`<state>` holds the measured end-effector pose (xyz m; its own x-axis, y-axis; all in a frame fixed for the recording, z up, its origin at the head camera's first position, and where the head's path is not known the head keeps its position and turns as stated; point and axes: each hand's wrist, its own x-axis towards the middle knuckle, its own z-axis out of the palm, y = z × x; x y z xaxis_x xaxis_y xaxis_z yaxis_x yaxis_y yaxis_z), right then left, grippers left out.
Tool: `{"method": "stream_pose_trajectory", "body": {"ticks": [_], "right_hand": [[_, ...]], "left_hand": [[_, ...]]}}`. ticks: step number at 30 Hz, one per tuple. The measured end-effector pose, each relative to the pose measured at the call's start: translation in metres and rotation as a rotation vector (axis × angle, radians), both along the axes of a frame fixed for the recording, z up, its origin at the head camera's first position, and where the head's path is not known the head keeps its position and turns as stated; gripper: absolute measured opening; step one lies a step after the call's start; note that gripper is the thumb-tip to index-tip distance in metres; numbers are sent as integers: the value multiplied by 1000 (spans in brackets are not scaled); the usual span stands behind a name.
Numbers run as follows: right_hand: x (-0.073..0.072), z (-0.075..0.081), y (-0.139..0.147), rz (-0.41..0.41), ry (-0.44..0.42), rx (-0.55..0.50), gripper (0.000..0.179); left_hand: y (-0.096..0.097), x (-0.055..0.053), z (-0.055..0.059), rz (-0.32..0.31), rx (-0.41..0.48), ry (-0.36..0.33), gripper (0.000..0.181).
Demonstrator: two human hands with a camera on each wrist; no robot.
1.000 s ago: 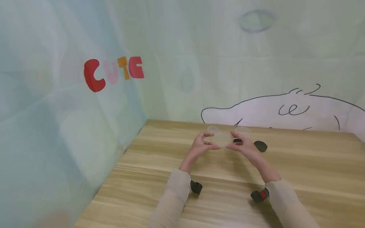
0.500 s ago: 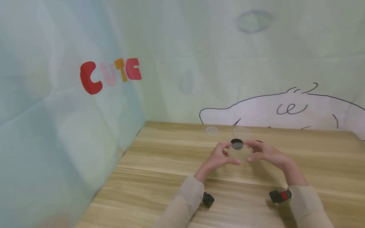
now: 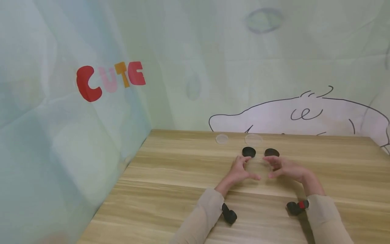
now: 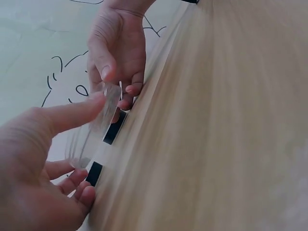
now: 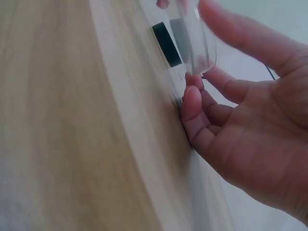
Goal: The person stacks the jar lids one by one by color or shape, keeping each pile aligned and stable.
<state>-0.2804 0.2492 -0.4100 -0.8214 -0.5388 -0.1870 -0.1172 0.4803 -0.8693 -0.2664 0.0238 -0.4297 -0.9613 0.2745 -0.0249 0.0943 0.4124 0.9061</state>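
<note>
a pale cloth backdrop (image 3: 189, 40), softly creased, stands beyond the clear container. beneath the container is a wood-grain table (image 3: 146, 203), flat and streaked. the left hand (image 3: 240, 169) pinches the container's left side between thumb and fingers; the right hand (image 3: 287, 169) does likewise at its right side. this opposed grip probably serves to steady a smooth, round piece by its rim. the clear container (image 4: 94, 127) itself is between the hands, transparent and glossy; its outline is faint, so single or stacked parts cannot be confirmed. a larger clear disc (image 3: 254, 139) lies beyond the container, with a smaller clear disc (image 3: 222, 139) beyond and left of it. just beyond the container are two dark, matte rounds: the left black disc (image 3: 248, 151) and the right black disc (image 3: 272, 153), apparently spaced for separate pickup.
</note>
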Motion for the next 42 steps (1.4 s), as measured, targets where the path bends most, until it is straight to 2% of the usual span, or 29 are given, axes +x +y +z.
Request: {"method": "stream_pose_trajectory", "body": {"ticks": [2, 9, 11, 17, 31, 34, 37, 40, 42], "right_hand": [[-1, -2, 0, -3, 9, 11, 79], [-1, -1, 1, -9, 53, 36, 79], [0, -2, 0, -13, 59, 48, 79], [2, -7, -1, -28, 47, 72, 81], [0, -10, 6, -63, 16, 67, 81], [1, -11, 11, -68, 30, 60, 80], [0, -9, 20, -89, 61, 55, 74], [-8, -3, 27, -133, 70, 18, 67], [-19, 4, 29, -171, 93, -5, 64]], "left_hand": [[1, -1, -3, 2, -40, 25, 84], [2, -4, -10, -26, -194, 177, 87], [3, -4, -11, -35, -222, 199, 88], [3, -2, -12, -41, -263, 190, 91], [8, -4, -8, -73, -309, 203, 91], [7, -5, -7, -71, -269, 180, 91], [3, -10, -4, -47, -105, 103, 83], [-5, -27, 3, 41, 82, 38, 71], [-11, -43, 11, 116, 157, 28, 62]]}}
